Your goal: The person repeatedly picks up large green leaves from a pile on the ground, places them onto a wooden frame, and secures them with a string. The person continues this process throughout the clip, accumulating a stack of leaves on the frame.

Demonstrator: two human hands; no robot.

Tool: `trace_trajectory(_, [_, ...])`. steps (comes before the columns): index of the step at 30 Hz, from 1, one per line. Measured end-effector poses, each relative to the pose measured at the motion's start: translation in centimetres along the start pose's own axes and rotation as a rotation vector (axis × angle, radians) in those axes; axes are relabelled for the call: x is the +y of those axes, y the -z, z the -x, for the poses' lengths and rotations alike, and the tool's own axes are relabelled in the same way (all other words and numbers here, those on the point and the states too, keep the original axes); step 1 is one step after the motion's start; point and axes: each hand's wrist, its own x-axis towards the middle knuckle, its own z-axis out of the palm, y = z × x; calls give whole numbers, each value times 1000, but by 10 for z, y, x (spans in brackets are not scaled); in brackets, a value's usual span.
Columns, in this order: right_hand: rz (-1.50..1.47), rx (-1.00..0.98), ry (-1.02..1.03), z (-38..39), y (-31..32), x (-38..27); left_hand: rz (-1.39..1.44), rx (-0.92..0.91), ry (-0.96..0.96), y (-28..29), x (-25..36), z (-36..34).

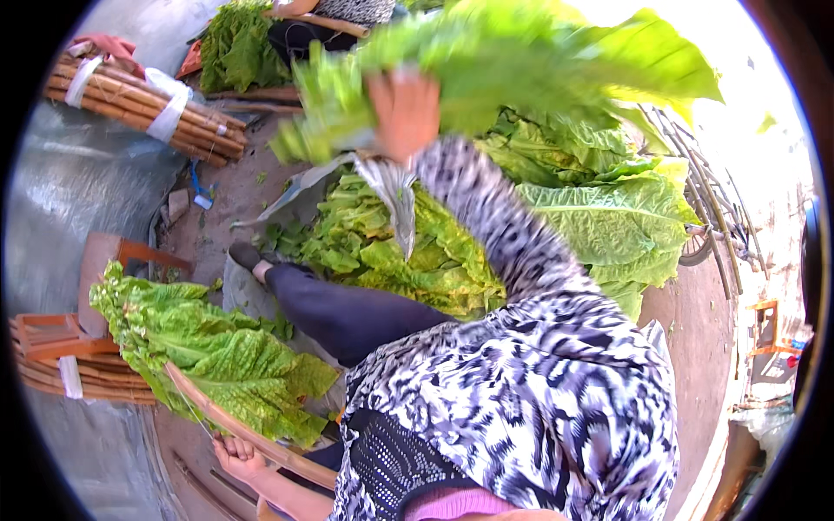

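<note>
While left hand [240,458], lower left, curls on thread [201,421], right hand [405,113], upper centre, clasps leaves [530,65]: likely gathering; next, steady transfer.

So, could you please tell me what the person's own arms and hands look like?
The right sleeve, in a mottled black, white and greyish-purple print, runs to the wrist. The left forearm is bare where it shows. The left hand and right hand are ungloved; the right is blurred.
</note>
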Motion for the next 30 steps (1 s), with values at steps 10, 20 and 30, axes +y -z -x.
trace_trajectory(10, [-223, -1769, -20, 208, 45, -84, -50, -116, 26, 1, -23, -33])
trace_trajectory(20, [-298, -1368, -94, 117, 4, -3, -35, -148, -9, 11, -21, -27])
trace_trajectory(30, [-55, -1379, 481, 141, -38, -3, -40, -65, -20, 8, -22, -28])
